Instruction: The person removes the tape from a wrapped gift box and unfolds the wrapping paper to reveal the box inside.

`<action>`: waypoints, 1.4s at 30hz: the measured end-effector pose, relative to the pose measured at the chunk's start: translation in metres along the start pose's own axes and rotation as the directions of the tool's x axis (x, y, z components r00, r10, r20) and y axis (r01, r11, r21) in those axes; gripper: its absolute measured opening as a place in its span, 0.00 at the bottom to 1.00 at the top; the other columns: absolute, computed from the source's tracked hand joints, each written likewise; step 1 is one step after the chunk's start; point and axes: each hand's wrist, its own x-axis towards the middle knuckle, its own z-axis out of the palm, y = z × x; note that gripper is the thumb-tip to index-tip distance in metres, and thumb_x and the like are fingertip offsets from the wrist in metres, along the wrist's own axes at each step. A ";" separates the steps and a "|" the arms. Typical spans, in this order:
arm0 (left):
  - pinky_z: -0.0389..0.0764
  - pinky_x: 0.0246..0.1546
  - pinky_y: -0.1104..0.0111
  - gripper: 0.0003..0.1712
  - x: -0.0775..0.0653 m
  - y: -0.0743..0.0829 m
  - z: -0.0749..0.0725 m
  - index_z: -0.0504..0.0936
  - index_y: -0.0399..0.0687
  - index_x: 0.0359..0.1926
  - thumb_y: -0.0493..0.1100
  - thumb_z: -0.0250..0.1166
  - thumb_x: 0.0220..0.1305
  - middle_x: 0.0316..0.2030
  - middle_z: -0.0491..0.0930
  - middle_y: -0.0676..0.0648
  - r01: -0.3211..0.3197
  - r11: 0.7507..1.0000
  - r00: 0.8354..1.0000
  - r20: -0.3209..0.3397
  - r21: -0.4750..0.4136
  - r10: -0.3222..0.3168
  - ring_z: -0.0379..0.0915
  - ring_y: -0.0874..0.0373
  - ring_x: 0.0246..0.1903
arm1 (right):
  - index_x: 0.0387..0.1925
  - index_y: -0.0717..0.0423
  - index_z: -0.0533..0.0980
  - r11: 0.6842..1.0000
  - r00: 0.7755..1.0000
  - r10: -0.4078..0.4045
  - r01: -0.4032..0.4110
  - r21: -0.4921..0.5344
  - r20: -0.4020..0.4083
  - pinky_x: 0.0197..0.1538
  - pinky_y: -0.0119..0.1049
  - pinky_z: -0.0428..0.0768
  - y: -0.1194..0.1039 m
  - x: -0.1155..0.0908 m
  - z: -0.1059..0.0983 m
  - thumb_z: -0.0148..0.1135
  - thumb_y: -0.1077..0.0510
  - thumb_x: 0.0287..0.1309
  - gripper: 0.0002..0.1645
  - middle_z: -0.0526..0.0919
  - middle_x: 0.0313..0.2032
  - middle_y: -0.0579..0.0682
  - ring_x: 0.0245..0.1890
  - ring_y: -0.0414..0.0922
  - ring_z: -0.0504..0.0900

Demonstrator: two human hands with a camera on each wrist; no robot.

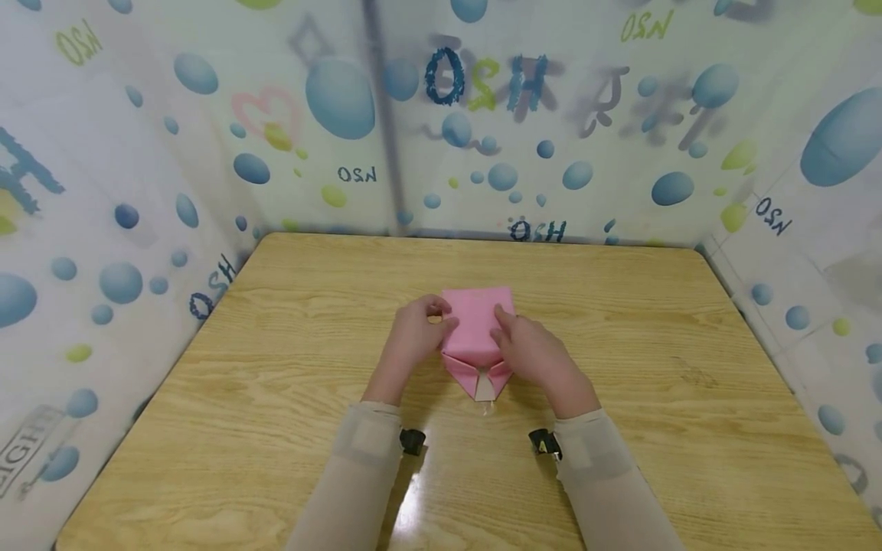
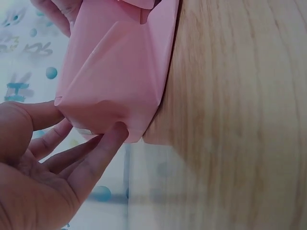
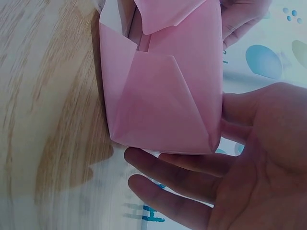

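A box wrapped in pink paper [image 1: 475, 321] rests on the wooden table. At its near end the paper forms folded flaps [image 1: 463, 373] that taper inward, with a pale strip [image 1: 485, 385] between them. My left hand [image 1: 413, 333] grips the left side, thumb and bent fingers around an edge; in the left wrist view its fingertips [image 2: 117, 129] touch the paper. On the right side my right hand [image 1: 540, 352] holds the box, thumb on top. Its fingers [image 3: 177, 170] lie along the box's side in the right wrist view. Both palms stay off the paper.
The wooden table [image 1: 241, 383] spreads around the box on all sides. A patterned curtain [image 1: 441, 168] with blue and green dots and lettering rises behind the table and at both sides. A small clear scrap [image 1: 488, 409] shows at the near tip of the wrapping.
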 end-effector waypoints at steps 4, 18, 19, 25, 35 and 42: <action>0.83 0.36 0.69 0.13 0.003 0.000 0.000 0.81 0.46 0.56 0.45 0.68 0.75 0.63 0.81 0.39 0.024 0.999 0.999 0.027 -0.023 -0.023 0.82 0.54 0.39 | 0.84 0.55 0.55 1.000 1.000 -0.003 0.003 0.001 0.005 0.52 0.46 0.76 0.000 0.001 -0.001 0.49 0.48 0.84 0.37 0.67 0.78 0.61 0.55 0.52 0.78; 0.86 0.36 0.68 0.14 0.004 0.002 -0.003 0.79 0.46 0.57 0.44 0.66 0.76 0.65 0.77 0.40 0.080 0.992 0.993 0.093 -0.096 -0.071 0.81 0.52 0.41 | 0.84 0.54 0.55 1.000 1.000 0.002 -0.002 -0.005 0.015 0.52 0.45 0.77 0.000 0.001 -0.001 0.49 0.48 0.84 0.37 0.68 0.78 0.62 0.54 0.52 0.79; 0.86 0.36 0.68 0.14 0.004 0.002 -0.003 0.79 0.46 0.57 0.44 0.66 0.77 0.64 0.77 0.40 0.078 0.992 0.993 0.095 -0.095 -0.069 0.81 0.52 0.41 | 0.84 0.55 0.55 1.000 1.000 0.001 -0.001 -0.004 0.015 0.51 0.45 0.77 0.000 0.001 -0.001 0.49 0.49 0.84 0.37 0.69 0.77 0.62 0.52 0.51 0.79; 0.86 0.37 0.67 0.12 0.005 0.001 -0.003 0.79 0.46 0.56 0.45 0.65 0.77 0.64 0.78 0.40 0.053 0.995 0.995 0.091 -0.081 -0.046 0.81 0.52 0.42 | 0.84 0.55 0.55 1.000 1.000 -0.011 0.011 0.003 0.011 0.49 0.43 0.77 0.001 0.002 0.000 0.49 0.49 0.84 0.37 0.73 0.75 0.63 0.38 0.48 0.78; 0.82 0.35 0.67 0.12 0.006 0.001 -0.001 0.77 0.49 0.52 0.49 0.63 0.78 0.62 0.79 0.39 0.022 0.999 0.997 0.080 -0.031 -0.019 0.80 0.50 0.42 | 0.84 0.55 0.55 1.000 1.000 -0.008 0.008 -0.013 0.005 0.52 0.46 0.77 0.001 0.002 0.001 0.49 0.49 0.84 0.36 0.69 0.77 0.62 0.56 0.52 0.79; 0.79 0.36 0.67 0.12 0.008 0.001 0.000 0.76 0.49 0.50 0.51 0.64 0.77 0.58 0.80 0.39 0.001 1.000 0.997 0.071 0.014 -0.002 0.79 0.50 0.43 | 0.84 0.55 0.56 1.000 1.000 -0.015 0.015 -0.011 -0.001 0.51 0.45 0.77 0.002 0.002 0.000 0.49 0.49 0.84 0.36 0.69 0.77 0.63 0.53 0.52 0.79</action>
